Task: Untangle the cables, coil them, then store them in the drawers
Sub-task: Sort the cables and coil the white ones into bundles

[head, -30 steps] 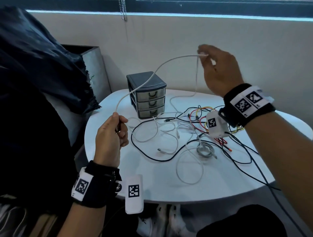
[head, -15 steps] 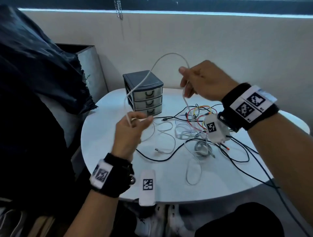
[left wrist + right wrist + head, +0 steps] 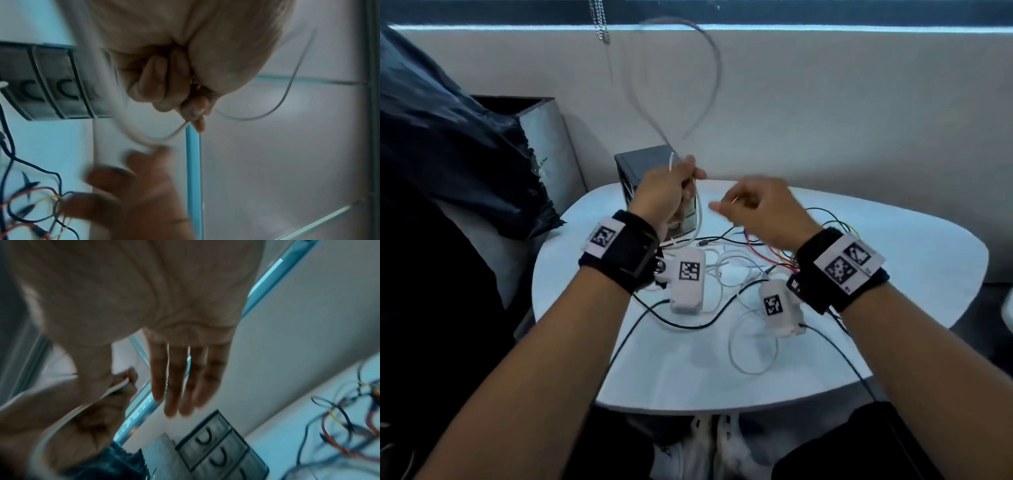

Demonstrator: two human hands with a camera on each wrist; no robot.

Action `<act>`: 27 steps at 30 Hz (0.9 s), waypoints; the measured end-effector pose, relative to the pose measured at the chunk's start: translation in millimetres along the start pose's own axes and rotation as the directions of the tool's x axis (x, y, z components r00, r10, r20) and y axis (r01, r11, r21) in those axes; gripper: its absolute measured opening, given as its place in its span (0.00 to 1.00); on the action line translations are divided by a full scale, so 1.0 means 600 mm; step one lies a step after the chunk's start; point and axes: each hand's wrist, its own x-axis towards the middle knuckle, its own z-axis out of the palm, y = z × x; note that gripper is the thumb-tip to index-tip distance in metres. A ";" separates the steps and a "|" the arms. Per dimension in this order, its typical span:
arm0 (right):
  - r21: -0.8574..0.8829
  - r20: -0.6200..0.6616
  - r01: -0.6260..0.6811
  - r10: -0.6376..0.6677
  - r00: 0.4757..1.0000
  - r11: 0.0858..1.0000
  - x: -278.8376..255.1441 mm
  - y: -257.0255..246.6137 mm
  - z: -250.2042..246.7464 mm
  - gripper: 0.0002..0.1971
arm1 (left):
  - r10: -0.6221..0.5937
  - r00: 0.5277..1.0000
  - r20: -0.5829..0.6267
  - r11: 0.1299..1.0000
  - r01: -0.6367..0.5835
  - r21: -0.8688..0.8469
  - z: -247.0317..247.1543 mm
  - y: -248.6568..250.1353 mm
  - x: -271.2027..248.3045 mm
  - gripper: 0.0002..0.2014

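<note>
My left hand (image 3: 671, 192) grips a white cable (image 3: 717, 68) in front of the small grey drawer unit (image 3: 633, 168). The cable rises in a tall blurred loop above the fist, and a strand hangs down to the table. In the left wrist view the left hand's fingers (image 3: 164, 81) are curled round the cable (image 3: 131, 126). My right hand (image 3: 753, 209) hovers just right of the left, holding nothing. The right wrist view shows its fingers (image 3: 185, 373) straight, above the shut drawers (image 3: 216, 451). A tangle of black, white, red and yellow cables (image 3: 756, 253) lies on the white table (image 3: 893, 257).
A black plastic bag (image 3: 448, 154) and a grey metal bin (image 3: 544, 137) stand left of the table. A white wall runs behind it, with a bead chain (image 3: 599, 20) hanging at the top. A white cable loop (image 3: 753, 339) lies near the front edge.
My right hand came down from high on the right and let go of the white cable. My left hand rose toward the drawers, and the cable loop now stands tall above it.
</note>
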 end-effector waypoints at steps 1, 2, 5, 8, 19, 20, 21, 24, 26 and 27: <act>-0.023 0.143 -0.023 0.026 0.989 0.999 -0.011 0.006 0.014 0.11 | 0.012 1.000 0.016 0.999 -0.011 -0.051 -0.002 0.009 0.003 0.17; -0.044 0.272 -0.034 0.045 0.961 0.998 -0.020 0.011 0.029 0.11 | 0.034 0.999 0.033 0.996 -0.031 -0.079 -0.005 0.016 0.007 0.17; -0.037 0.409 -0.041 0.053 0.911 0.998 -0.028 0.033 0.065 0.13 | 0.071 0.996 0.051 0.983 -0.061 -0.176 -0.015 0.033 0.011 0.17; -0.023 0.420 -0.141 0.137 0.897 0.990 -0.027 0.054 0.091 0.23 | 0.021 0.997 0.074 0.942 0.005 -0.337 -0.032 0.046 0.010 0.17; -0.274 -0.027 -0.180 0.180 0.983 0.945 0.074 0.095 0.006 0.42 | -0.044 0.989 0.143 0.960 0.081 -0.269 -0.094 0.061 -0.002 0.19; -0.252 -0.069 -0.176 0.164 0.984 0.952 0.084 0.091 -0.008 0.41 | -0.036 0.989 0.140 0.968 0.070 -0.241 -0.095 0.056 -0.001 0.19; -0.229 -0.075 -0.177 0.164 0.984 0.957 0.091 0.085 -0.019 0.38 | -0.031 0.991 0.130 0.973 0.059 -0.224 -0.094 0.050 -0.001 0.18; -0.298 -0.017 -0.162 0.164 0.986 0.941 0.090 0.082 -0.029 0.16 | -0.023 0.998 0.050 0.991 0.030 -0.134 -0.088 0.032 0.003 0.16; -0.446 0.059 -0.143 0.188 0.980 0.884 0.069 0.090 -0.027 0.10 | -0.062 0.998 -0.001 0.994 0.062 0.085 -0.087 0.017 0.006 0.17; -0.507 0.102 -0.146 0.227 0.969 0.849 0.058 0.097 -0.025 0.11 | -0.103 0.994 -0.018 0.964 0.105 0.246 -0.087 0.009 0.005 0.19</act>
